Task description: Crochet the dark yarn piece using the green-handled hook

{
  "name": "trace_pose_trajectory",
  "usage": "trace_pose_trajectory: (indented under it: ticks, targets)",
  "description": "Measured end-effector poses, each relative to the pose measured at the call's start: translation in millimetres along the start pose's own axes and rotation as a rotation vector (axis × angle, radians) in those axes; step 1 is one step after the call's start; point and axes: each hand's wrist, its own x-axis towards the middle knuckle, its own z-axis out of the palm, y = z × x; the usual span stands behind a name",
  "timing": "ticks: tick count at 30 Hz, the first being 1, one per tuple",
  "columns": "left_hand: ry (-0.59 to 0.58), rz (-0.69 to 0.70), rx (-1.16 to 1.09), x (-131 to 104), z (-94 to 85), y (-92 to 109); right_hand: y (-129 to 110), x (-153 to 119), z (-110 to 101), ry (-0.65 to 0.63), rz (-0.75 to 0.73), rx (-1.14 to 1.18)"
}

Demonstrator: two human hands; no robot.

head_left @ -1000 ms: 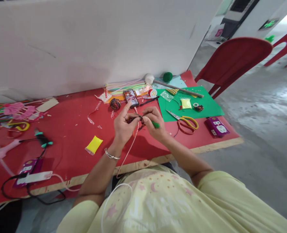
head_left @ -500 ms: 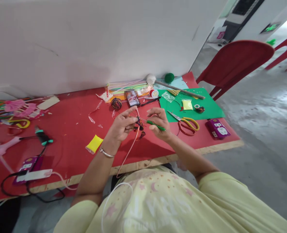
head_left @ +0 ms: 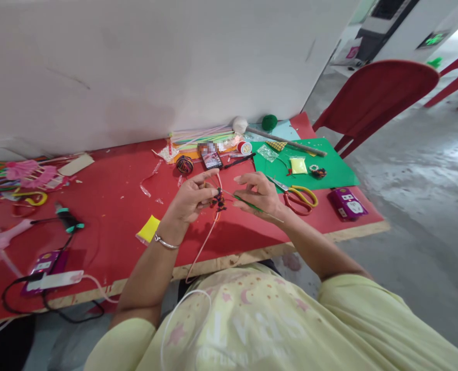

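Observation:
Over the red tabletop, my left hand [head_left: 192,197] pinches a small dark multicoloured piece of crochet work [head_left: 220,200] between thumb and fingers. Pink yarn [head_left: 205,241] runs up over the raised index finger and trails from the piece down past the table edge. My right hand [head_left: 258,195] grips a crochet hook with a green handle [head_left: 251,205], its thin metal tip pointing left at the work. Whether the tip sits inside a stitch is too small to tell. Behind my hands lie a ball of dark variegated yarn [head_left: 184,165] and a phone [head_left: 210,156].
Scissors [head_left: 300,198] and a purple power socket [head_left: 347,203] lie to the right by a green sheet [head_left: 333,175]. A yellow packet [head_left: 148,229] sits near my left forearm. At left are a glue gun [head_left: 6,237] and cables. A red chair [head_left: 383,98] stands beyond the table.
My right hand has shifted slightly right, and the hook has turned so that more of its rear end shows past the palm. My left hand stays nearly in place with the crochet work.

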Motion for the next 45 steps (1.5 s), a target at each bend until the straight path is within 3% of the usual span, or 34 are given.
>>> trace_pose_trajectory:
  ticks: [4, 8, 13, 16, 22, 28, 31, 37, 45]
  targets:
    - [-0.033, 0.011, -0.041, 2.4, 1.8, -2.9, -5.4, -3.1, 2.6, 0.060, 0.033, -0.003]
    - [-0.033, 0.042, -0.088, 3.2, 11.1, -11.6, -14.5, -13.3, 22.6, 0.220, 0.116, 0.010]
    - [-0.107, -0.022, -0.195, 0.9, 18.0, -16.9, -21.0, -17.0, 46.1, 0.390, 0.123, 0.002]
    - [-0.111, -0.020, -0.224, -0.3, 16.1, -14.0, -23.5, -9.0, 47.5, 0.379, 0.127, -0.007]
    - [0.046, 0.099, -0.189, 1.7, 13.7, -11.4, -32.2, 6.3, 47.8, 0.397, 0.181, 0.134]
    - [0.096, 0.163, -0.161, -0.1, 20.3, -12.8, -29.4, 3.9, 56.2, 0.429, 0.143, 0.029]
    - [0.024, 0.066, -0.213, -3.4, 17.6, -11.0, -19.7, 2.7, 52.0, 0.398, 0.038, -0.007]
    - [-0.028, -0.041, -0.144, -5.6, 5.6, -5.4, 3.3, 3.3, 26.0, 0.172, -0.172, -0.033]
    - [0.010, -0.065, -0.044, -3.8, 5.8, 3.1, 6.7, 5.2, -4.3, 0.052, -0.205, -0.102]
